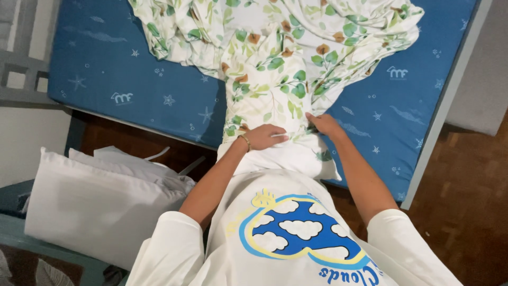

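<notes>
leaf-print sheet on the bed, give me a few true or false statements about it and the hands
1. Both hands rest on the leaf-print sheet. True: the left hand and right hand press on its near end.
2. The mattress is plain red. False: it is blue with small pale stars and clouds.
3. The left wrist wears a bracelet. True.
4. The sheet lies flat and smooth over the whole mattress. False: it is bunched in folds, with blue mattress bare on both sides.
5. White pillows lie on the mattress. False: they sit off it, at lower left.
</notes>
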